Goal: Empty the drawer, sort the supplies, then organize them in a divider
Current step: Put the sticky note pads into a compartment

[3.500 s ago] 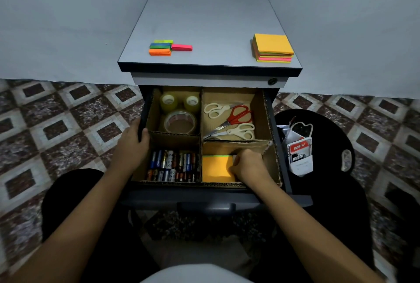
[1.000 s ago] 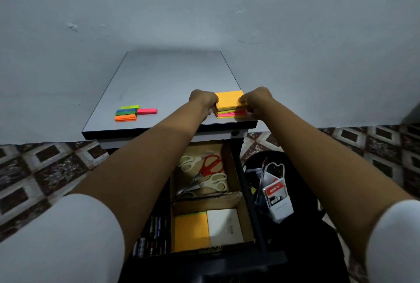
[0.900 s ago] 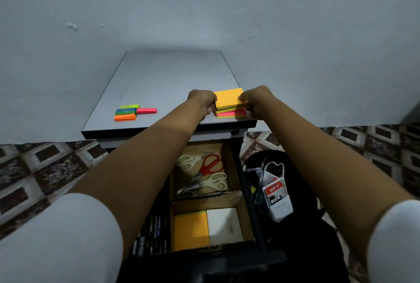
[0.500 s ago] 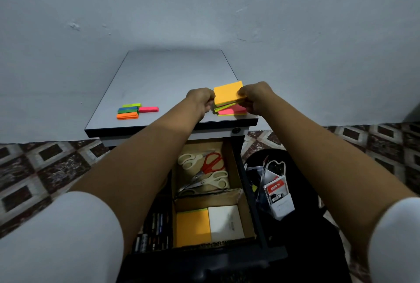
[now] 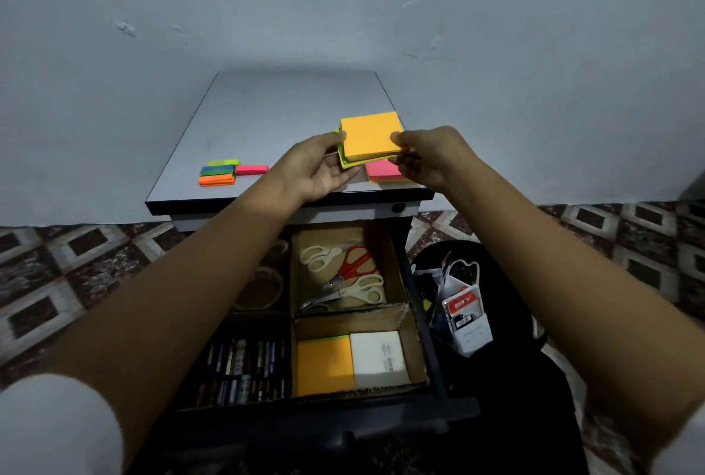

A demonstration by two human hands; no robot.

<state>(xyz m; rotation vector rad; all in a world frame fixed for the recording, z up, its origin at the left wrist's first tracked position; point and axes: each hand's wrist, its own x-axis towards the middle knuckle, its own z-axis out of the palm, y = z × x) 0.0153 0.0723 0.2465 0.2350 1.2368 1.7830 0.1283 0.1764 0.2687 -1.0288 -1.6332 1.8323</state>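
Note:
Both hands hold an orange-topped stack of sticky notes (image 5: 371,139) lifted above the cabinet top (image 5: 290,108). My left hand (image 5: 316,169) grips its left edge and my right hand (image 5: 427,154) pinches its right edge. A pink-topped pad (image 5: 383,171) stays on the cabinet below. Beneath, the open drawer holds a cardboard divider (image 5: 416,345): an orange pad (image 5: 324,366) and a white pad (image 5: 377,360) at front right, scissors (image 5: 343,276) behind them, batteries (image 5: 244,367) at front left, tape rolls (image 5: 263,284) partly hidden by my left arm.
Narrow coloured sticky flags (image 5: 225,171) lie on the cabinet top's left side. A black stool (image 5: 492,306) right of the drawer carries plastic packaging with a red label (image 5: 463,318). The patterned tile floor surrounds the cabinet, which stands against a grey wall.
Both hands moved from the drawer up to the sticky note stack on the cabinet, split off its upper part and lifted it, leaving the pink-topped pad behind.

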